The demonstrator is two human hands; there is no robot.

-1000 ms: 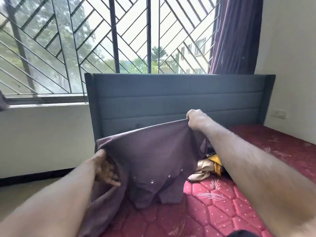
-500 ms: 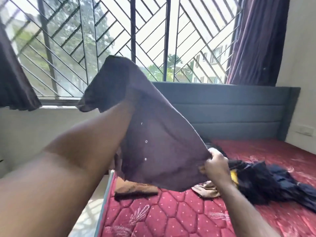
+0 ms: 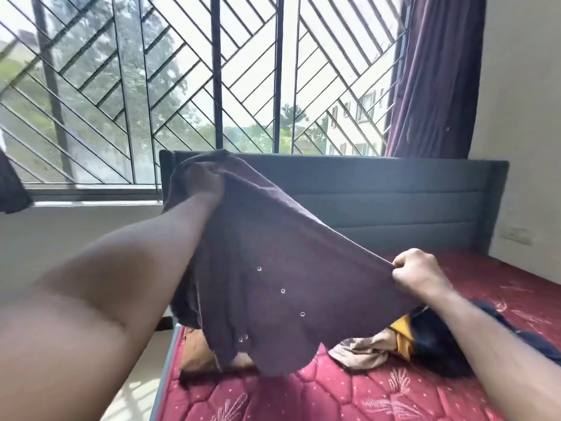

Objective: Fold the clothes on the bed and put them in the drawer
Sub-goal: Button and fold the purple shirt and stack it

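Red quilted mattress (image 3: 318, 396) up close. Purple shirt (image 3: 273, 268) held up over it, spread between both hands, hem hanging down near the quilt. Right hand (image 3: 416, 275) grip closed tight, pinching the shirt's edge low on the right. Left hand (image 3: 206, 180) raised higher, wrapped in the cloth, fingers hidden so can't tell how the grip sits. More clothes (image 3: 394, 344) heaped behind on the bed. Grey headboard (image 3: 379, 192), then barred window (image 3: 243, 71) and curtain (image 3: 437, 71).
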